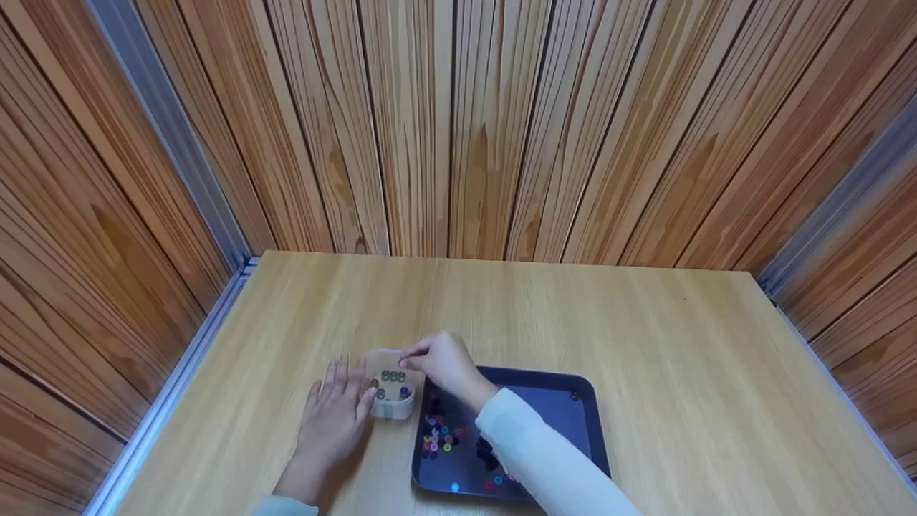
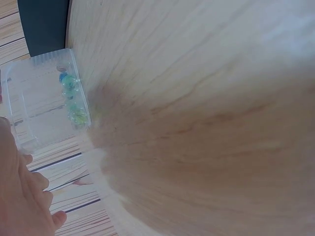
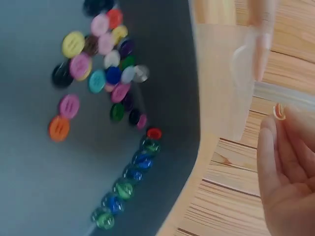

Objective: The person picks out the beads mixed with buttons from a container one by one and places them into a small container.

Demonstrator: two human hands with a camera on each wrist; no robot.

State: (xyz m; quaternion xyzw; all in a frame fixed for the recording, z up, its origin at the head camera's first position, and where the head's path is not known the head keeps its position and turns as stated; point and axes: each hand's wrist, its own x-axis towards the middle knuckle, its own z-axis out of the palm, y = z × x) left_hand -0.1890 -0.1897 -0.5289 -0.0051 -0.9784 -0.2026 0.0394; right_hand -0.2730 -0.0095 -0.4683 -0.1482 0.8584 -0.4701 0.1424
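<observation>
Left hand (image 1: 334, 412) has its fingers extended beside the clear container (image 1: 392, 410); right hand (image 1: 448, 364) pinches a small streaked piece (image 3: 279, 112) near its rim. I see that container on the counter (image 1: 716, 394), just beside the dark tray (image 1: 562, 419), holding glass marbles (image 1: 393, 375); the tray carries buttons (image 3: 105, 44) and more marbles.

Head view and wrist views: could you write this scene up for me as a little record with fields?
Left hand: fingers extended, beside the clear container; contact unclear
Right hand: pinches a small orange-and-white piece, perhaps a marble
Container contents: glass marbles
Dark tray: right of the container in the head view
Tray contents: scattered colourful buttons; a row of blue and green marbles
Surface: wooden table
</observation>
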